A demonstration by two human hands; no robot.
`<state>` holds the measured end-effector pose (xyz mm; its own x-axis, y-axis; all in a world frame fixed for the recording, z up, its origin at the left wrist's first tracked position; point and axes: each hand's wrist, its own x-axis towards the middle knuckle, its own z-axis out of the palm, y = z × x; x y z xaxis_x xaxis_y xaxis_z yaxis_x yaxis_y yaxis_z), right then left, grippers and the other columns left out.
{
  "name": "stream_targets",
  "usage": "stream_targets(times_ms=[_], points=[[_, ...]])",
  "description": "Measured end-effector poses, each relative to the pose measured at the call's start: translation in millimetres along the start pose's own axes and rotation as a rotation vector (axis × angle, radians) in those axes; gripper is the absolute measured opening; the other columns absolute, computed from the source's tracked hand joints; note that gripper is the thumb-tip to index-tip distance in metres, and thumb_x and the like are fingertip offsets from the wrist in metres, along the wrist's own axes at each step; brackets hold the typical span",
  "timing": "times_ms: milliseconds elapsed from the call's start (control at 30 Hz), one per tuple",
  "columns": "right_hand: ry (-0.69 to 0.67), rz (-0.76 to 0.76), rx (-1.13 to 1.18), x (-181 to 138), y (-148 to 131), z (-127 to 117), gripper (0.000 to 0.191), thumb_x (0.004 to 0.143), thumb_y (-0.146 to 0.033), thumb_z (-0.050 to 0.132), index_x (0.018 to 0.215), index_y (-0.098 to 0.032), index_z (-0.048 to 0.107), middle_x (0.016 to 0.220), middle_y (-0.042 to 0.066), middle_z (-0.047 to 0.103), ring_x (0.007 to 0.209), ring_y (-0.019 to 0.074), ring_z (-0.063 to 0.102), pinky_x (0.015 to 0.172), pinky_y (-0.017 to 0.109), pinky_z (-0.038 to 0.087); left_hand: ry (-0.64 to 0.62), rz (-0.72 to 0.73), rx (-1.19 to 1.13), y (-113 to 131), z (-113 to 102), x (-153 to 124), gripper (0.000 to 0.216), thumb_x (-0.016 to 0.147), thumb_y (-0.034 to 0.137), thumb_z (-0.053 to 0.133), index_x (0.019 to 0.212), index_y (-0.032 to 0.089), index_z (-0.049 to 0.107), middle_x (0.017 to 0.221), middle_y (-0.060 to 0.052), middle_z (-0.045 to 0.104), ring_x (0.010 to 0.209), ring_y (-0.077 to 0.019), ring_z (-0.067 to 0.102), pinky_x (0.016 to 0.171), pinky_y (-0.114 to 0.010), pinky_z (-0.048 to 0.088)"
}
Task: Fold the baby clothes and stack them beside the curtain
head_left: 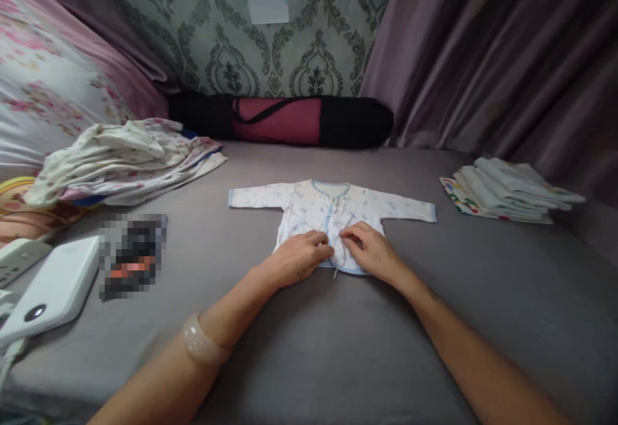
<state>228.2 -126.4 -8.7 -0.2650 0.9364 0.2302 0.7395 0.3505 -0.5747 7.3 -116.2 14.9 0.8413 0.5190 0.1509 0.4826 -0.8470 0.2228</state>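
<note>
A small white baby shirt (318,205) with pale blue trim lies flat on the grey bed sheet (309,348), both sleeves spread out to the sides. My left hand (297,259) and my right hand (371,251) rest on its lower front, side by side. The fingers of both hands are curled and pinch the fabric along the middle opening near the hem. A pale bangle (203,342) sits on my left wrist.
A heap of floral clothes (120,161) lies at the back left. A stack of folded white cloths (512,190) sits at the right. A black and red roll bag (290,119) lies by the wall. A white power bank (51,290) and a power strip (17,259) are at the left edge.
</note>
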Motion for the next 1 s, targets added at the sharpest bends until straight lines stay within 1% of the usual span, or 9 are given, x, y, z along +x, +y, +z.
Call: stream_targets(times_ms=[200, 333, 400, 467, 567, 700, 800, 900, 1000], points=[[-0.008, -0.007, -0.043, -2.0, -3.4, -3.5, 0.017, 0.087, -0.021, 0.049, 0.095, -0.021, 0.064, 0.095, 0.004, 0.062, 0.087, 0.017, 0.058, 0.077, 0.03, 0.047, 0.042, -0.006, 0.026, -0.2, -6.1, -6.5, 0.025, 0.096, 0.017, 0.035, 0.106, 0.018, 0.058, 0.11, -0.01, 0.057, 0.096, -0.0198, 0.053, 0.083, -0.031, 0.044], [-0.035, -0.025, -0.123, -0.7, -11.1, -7.4, 0.019, 0.089, -0.023, 0.047, 0.095, -0.021, 0.065, 0.097, 0.006, 0.063, 0.092, 0.0182, 0.059, 0.082, 0.032, 0.048, 0.056, -0.032, -0.011, 3.7, -7.4, -6.7, 0.024, 0.097, 0.027, 0.038, 0.096, 0.017, 0.06, 0.101, -0.009, 0.06, 0.095, -0.0204, 0.054, 0.085, -0.033, 0.044], [-0.015, -0.061, -0.214, 0.7, -15.2, -7.1, 0.024, 0.091, -0.027, 0.045, 0.103, -0.02, 0.064, 0.109, 0.009, 0.062, 0.104, 0.0209, 0.057, 0.092, 0.036, 0.046, 0.1, -0.073, -0.025, 4.7, -5.4, -5.2, 0.026, 0.097, 0.029, 0.037, 0.101, 0.017, 0.06, 0.104, -0.01, 0.06, 0.1, -0.0216, 0.054, 0.089, -0.036, 0.043], [-0.018, -0.115, -0.3, 0.8, -18.3, -4.0, 0.037, 0.094, -0.032, 0.041, 0.125, -0.018, 0.056, 0.133, 0.012, 0.052, 0.125, 0.0245, 0.045, 0.105, 0.043, 0.036, 0.133, -0.079, -0.04, 3.5, -1.7, -3.9, 0.028, 0.098, 0.026, 0.034, 0.113, 0.016, 0.056, 0.112, -0.011, 0.06, 0.109, -0.0223, 0.052, 0.094, -0.037, 0.042], [-0.148, -0.151, -0.352, -2.5, -19.9, 3.7, 0.055, 0.097, -0.039, 0.031, 0.147, -0.017, 0.029, 0.155, 0.011, 0.024, 0.143, 0.0244, 0.018, 0.115, 0.047, 0.02, 0.144, -0.052, -0.068, -1.3, 4.9, -4.1, 0.032, 0.098, 0.024, 0.034, 0.124, 0.015, 0.051, 0.126, -0.011, 0.057, 0.124, -0.0226, 0.046, 0.103, -0.038, 0.039], [-0.303, -0.127, -0.335, -11.3, -22.3, 8.7, 0.061, 0.098, -0.045, 0.022, 0.151, -0.015, 0.017, 0.157, 0.009, 0.012, 0.145, 0.0216, 0.007, 0.117, 0.045, 0.012, 0.114, -0.067, -0.088, -5.9, 8.8, -5.9, 0.034, 0.096, 0.026, 0.039, 0.126, 0.015, 0.051, 0.132, -0.011, 0.055, 0.13, -0.023, 0.043, 0.109, -0.038, 0.035], [-0.358, -0.115, -0.286, -21.6, -30.6, 4.3, 0.062, 0.098, -0.045, 0.023, 0.152, -0.015, 0.014, 0.158, 0.008, 0.007, 0.144, 0.0208, 0.003, 0.118, 0.046, 0.01, 0.1, -0.078, -0.099, -4.9, 7.7, -6.5, 0.036, 0.096, 0.026, 0.039, 0.128, 0.015, 0.051, 0.133, -0.011, 0.056, 0.13, -0.0229, 0.043, 0.109, -0.038, 0.035], [-0.448, -0.085, -0.211, -34.0, -45.1, -9.1, 0.065, 0.097, -0.049, 0.027, 0.151, -0.016, 0.016, 0.157, 0.008, 0.007, 0.144, 0.0228, 0.004, 0.118, 0.047, 0.01, 0.116, -0.08, -0.114, -3.8, 6.5, -7.8, 0.035, 0.096, 0.026, 0.039, 0.126, 0.015, 0.053, 0.132, -0.011, 0.056, 0.129, -0.0227, 0.045, 0.108, -0.039, 0.037], [-0.571, -0.109, -0.099, -38.0, -57.0, -30.9, 0.062, 0.094, -0.051, 0.036, 0.147, -0.019, 0.033, 0.155, 0.008, 0.02, 0.143, 0.0258, 0.016, 0.116, 0.045, 0.019, 0.159, -0.104, -0.144, -6.3, 5.0, -8.1, 0.032, 0.097, 0.028, 0.038, 0.121, 0.017, 0.057, 0.129, -0.01, 0.059, 0.124, -0.0205, 0.05, 0.104, -0.036, 0.041]])
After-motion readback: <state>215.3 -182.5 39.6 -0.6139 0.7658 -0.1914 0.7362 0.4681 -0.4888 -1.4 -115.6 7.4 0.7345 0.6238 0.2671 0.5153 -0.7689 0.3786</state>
